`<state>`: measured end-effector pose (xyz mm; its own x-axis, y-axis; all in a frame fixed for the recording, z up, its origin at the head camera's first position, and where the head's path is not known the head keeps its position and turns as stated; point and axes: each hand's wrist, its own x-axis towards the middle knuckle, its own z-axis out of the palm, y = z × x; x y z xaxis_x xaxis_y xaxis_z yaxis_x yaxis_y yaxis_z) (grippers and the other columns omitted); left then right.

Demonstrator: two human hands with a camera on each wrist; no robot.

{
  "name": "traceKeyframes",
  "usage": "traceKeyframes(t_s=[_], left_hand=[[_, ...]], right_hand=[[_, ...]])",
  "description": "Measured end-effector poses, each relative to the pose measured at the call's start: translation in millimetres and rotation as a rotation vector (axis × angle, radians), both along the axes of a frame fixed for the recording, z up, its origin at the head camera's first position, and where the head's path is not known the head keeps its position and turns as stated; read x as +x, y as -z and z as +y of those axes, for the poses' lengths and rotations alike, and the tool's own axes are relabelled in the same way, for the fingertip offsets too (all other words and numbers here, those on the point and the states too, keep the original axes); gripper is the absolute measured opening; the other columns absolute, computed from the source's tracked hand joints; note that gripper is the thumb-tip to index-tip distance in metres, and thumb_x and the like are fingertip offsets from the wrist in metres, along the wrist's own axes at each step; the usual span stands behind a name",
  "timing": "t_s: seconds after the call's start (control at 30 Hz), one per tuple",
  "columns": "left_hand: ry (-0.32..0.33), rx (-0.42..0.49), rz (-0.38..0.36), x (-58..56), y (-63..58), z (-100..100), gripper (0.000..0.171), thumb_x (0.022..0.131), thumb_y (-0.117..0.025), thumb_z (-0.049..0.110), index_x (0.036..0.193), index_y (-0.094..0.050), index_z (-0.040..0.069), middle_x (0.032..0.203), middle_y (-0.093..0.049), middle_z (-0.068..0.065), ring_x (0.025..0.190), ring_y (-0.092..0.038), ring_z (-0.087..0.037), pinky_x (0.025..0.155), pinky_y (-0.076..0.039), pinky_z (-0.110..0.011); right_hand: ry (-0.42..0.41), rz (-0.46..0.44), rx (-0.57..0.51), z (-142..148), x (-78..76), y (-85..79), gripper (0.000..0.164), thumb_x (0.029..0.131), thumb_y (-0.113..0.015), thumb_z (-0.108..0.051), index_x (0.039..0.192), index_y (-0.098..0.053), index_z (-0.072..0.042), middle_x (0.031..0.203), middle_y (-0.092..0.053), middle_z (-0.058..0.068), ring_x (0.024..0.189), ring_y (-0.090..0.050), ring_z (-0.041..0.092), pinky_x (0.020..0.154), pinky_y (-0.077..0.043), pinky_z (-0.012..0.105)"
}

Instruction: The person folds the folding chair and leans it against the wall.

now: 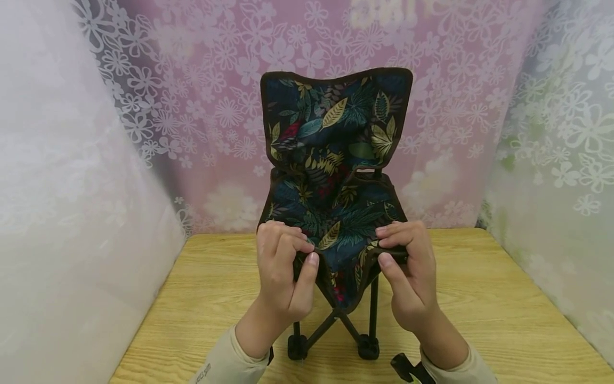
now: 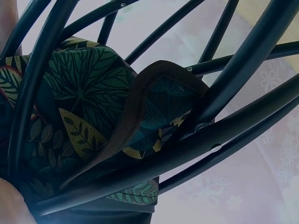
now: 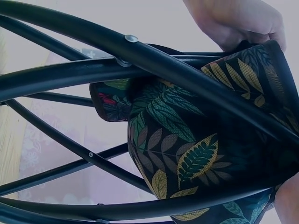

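Note:
A small folding chair (image 1: 345,218) stands upright on the table, its dark fabric printed with leaves and its edges bound in brown. At the seat's front left corner my left hand (image 1: 283,272) grips the edge, fingers over the top and thumb in front. My right hand (image 1: 410,272) holds the front right corner in the same way. Between them the seat fabric sags into a V. Black tube legs (image 1: 374,306) cross below the seat. The left wrist view shows riveted tubes (image 2: 154,163) beside the fabric's underside; similar tubes (image 3: 182,88) cross the right wrist view.
The chair stands on a wood-grain table (image 1: 211,288). Behind it hangs a pink flowered curtain (image 1: 216,133), with pale sheets (image 1: 72,213) at the left and flowered ones (image 1: 561,186) at the right. A small black piece (image 1: 405,368) shows by the right sleeve.

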<state>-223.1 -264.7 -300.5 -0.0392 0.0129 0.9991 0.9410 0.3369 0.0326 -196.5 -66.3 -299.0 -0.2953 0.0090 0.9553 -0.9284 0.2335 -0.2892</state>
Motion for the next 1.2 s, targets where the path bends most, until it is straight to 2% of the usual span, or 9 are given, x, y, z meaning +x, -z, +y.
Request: traceKeyframes(t_s=[0.23,0.63,0.9,1.2], left_hand=[[0.004,-0.006,0.007,-0.5,-5.7,1.8,0.009,0.091,-0.051,0.006,0.084,-0.057,0.003,0.091,-0.056,-0.014,0.09,-0.052,-0.03,0.084,-0.037,-0.046],[0.003,-0.028,0.009,-2.1,-12.7,12.1,0.017,0.098,-0.047,0.011,0.088,-0.057,0.003,0.093,-0.056,-0.012,0.092,-0.053,-0.029,0.085,-0.039,-0.046],[0.012,-0.028,0.006,-2.4,-16.2,19.9,0.011,0.093,-0.051,0.009,0.089,-0.058,0.003,0.092,-0.057,-0.011,0.091,-0.052,-0.028,0.083,-0.039,-0.044],[0.017,-0.024,0.002,-1.2,-19.5,24.6,0.007,0.089,-0.051,0.006,0.088,-0.058,0.004,0.092,-0.057,-0.01,0.088,-0.05,-0.026,0.081,-0.039,-0.043]], right_hand=[[0.014,-0.001,0.001,-4.8,0.9,-5.9,0.012,0.09,-0.05,0.006,0.092,-0.054,0.017,0.107,-0.06,0.023,0.114,-0.059,0.022,0.109,-0.044,0.032],[0.046,-0.004,0.017,-12.8,1.2,-11.3,0.013,0.09,-0.053,0.003,0.095,-0.057,0.015,0.104,-0.057,0.028,0.114,-0.058,0.022,0.11,-0.042,0.033],[0.063,-0.006,0.017,-14.6,1.3,-14.8,0.014,0.087,-0.053,0.004,0.096,-0.058,0.014,0.105,-0.058,0.028,0.114,-0.058,0.022,0.109,-0.041,0.032],[0.051,-0.017,0.017,-19.4,1.0,-16.3,0.015,0.094,-0.055,-0.001,0.097,-0.058,0.014,0.106,-0.057,0.029,0.116,-0.057,0.023,0.111,-0.04,0.035]])
